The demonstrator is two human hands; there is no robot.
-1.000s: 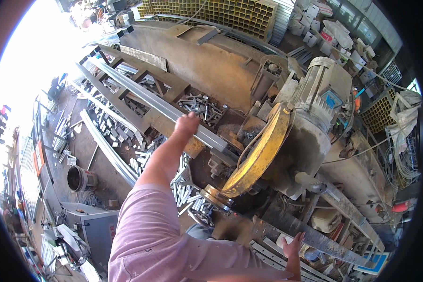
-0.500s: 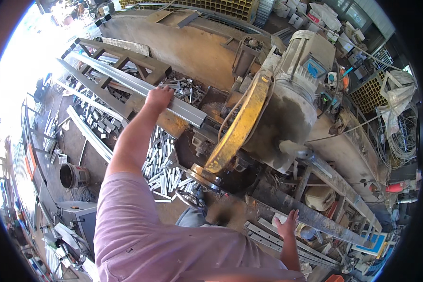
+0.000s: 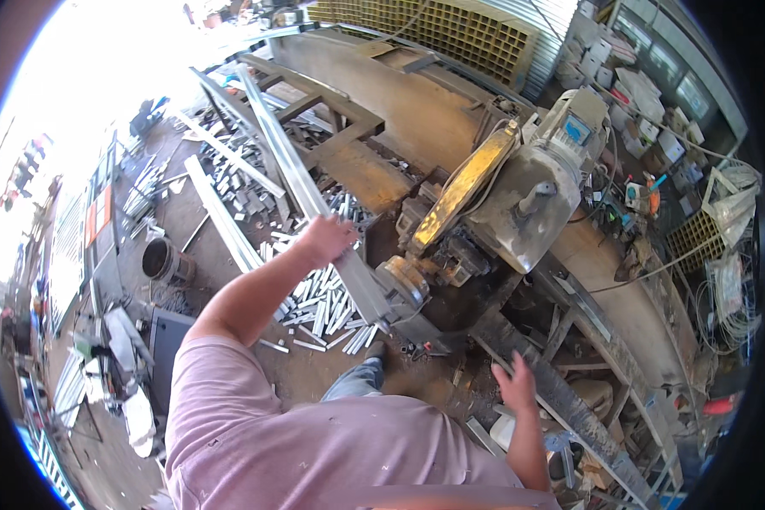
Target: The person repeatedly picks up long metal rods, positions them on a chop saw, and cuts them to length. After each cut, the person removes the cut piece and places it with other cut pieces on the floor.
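My left hand (image 3: 330,240) is closed around a long silvery metal profile (image 3: 282,155), near the profile's closer end. That profile slants from the far left toward me, its near end beside the round clamp part (image 3: 406,280) of a cut-off saw. The saw has a yellow blade guard (image 3: 463,183) and a grey motor (image 3: 576,132), just right of the profile. My right hand (image 3: 516,384) is empty, fingers apart, over or beside a dark steel beam (image 3: 552,387); whether it touches the beam, I cannot tell.
Many short metal offcuts (image 3: 327,297) lie on the floor left of the saw. Further left are more long profiles (image 3: 221,208) and a bucket (image 3: 166,262). A steel support frame (image 3: 348,127) stands beyond. Yellow grating (image 3: 450,38) leans at the back.
My left hand has brought the profile off the support frame, toward me and to the left of the saw. My right hand has risen slightly, still empty. The view has shifted.
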